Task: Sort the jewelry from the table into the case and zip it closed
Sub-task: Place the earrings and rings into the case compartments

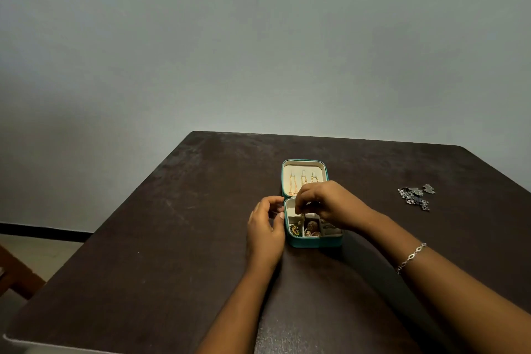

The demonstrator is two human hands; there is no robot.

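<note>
The right hand (324,201) bunches its fingertips over the open teal jewelry case (316,242), at the back compartment; whether they pinch anything, can't tell. The left hand (265,228), loosely curled, waits just beside. Best to release low. Silver jewelry (415,195) lies well right.

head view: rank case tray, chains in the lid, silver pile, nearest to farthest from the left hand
1. case tray, right beside the left hand
2. chains, in the lid just behind
3. silver pile, far right on the table
</note>
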